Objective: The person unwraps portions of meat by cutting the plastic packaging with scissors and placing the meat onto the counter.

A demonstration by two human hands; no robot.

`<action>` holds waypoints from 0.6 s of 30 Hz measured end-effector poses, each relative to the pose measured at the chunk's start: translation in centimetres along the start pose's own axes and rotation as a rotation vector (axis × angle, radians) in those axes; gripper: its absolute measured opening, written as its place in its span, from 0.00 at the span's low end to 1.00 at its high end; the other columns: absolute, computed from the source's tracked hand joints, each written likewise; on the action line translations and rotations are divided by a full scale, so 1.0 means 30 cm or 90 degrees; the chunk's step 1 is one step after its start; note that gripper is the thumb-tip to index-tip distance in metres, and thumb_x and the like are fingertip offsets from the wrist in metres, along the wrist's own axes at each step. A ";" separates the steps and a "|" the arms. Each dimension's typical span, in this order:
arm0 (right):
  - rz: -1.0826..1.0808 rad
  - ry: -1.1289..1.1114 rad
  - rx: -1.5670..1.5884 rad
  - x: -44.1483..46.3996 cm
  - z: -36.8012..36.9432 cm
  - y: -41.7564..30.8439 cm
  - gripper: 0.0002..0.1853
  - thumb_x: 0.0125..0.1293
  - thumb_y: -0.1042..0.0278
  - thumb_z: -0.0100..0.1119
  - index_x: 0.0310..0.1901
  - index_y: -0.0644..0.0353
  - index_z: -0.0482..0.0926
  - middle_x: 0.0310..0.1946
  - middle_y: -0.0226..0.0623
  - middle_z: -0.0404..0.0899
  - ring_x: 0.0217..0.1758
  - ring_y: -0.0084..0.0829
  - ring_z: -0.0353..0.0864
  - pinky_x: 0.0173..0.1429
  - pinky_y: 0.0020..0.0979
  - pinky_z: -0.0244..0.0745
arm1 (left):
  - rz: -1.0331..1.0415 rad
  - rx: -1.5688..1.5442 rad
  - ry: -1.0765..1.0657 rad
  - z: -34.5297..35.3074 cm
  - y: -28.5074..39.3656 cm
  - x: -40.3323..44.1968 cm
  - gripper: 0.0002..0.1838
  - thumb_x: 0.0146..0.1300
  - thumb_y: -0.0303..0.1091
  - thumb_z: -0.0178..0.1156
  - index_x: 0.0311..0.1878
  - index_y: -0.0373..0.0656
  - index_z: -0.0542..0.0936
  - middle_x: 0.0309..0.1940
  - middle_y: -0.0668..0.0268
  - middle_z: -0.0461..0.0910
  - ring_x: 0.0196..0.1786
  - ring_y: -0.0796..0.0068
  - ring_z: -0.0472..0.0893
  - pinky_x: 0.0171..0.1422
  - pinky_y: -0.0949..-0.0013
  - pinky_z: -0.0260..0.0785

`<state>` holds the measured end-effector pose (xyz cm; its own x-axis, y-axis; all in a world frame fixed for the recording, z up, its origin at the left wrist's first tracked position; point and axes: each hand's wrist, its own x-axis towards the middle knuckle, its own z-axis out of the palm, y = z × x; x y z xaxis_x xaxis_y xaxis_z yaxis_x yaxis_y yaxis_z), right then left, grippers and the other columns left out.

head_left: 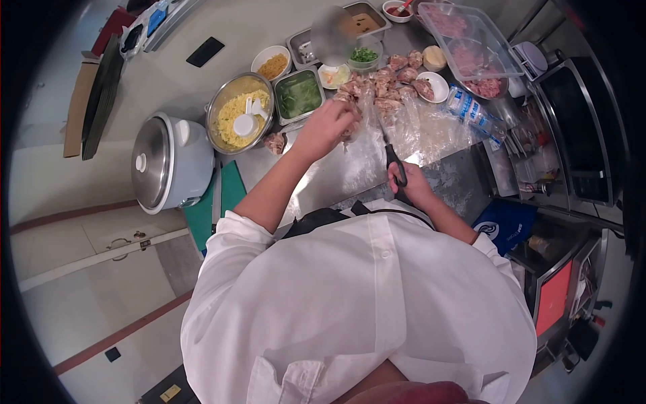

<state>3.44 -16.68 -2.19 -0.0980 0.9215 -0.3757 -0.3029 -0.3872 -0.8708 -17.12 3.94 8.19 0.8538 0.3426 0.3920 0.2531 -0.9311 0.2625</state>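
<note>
My right hand (418,186) is closed round the black handles of a pair of scissors (389,152), whose blades point away from me over clear plastic wrap (404,131). To its left, my left hand (323,129) is curled, fingertips down at the wrap's left edge beside a meat piece; what the fingers pinch is hidden. Several lumps of raw meat (385,84), some seemingly wrapped, lie beyond both hands. One more meat piece (274,143) sits left of my left forearm.
A bowl of yellow crumbly food (214,111), a tray of green liquid (280,114) and a rice cooker (202,161) stand left. A green board (232,185) bears a knife (217,202). At right are a plastic roll (474,111), a clear container (515,64) and shelves.
</note>
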 end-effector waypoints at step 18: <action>0.014 -0.151 -0.079 -0.105 0.011 -0.162 0.37 0.80 0.25 0.38 0.49 0.57 0.79 0.37 0.34 0.84 0.42 0.26 0.79 0.50 0.30 0.73 | -0.056 -0.034 0.053 -0.030 -0.003 0.178 0.25 0.46 0.21 0.72 0.50 0.50 0.84 0.51 0.63 0.78 0.58 0.56 0.79 0.59 0.56 0.77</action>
<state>4.91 -17.68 3.31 -0.3275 0.8882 -0.3222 -0.1808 -0.3936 -0.9013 -12.99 5.97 11.05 0.7884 0.4341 0.4359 0.2994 -0.8897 0.3447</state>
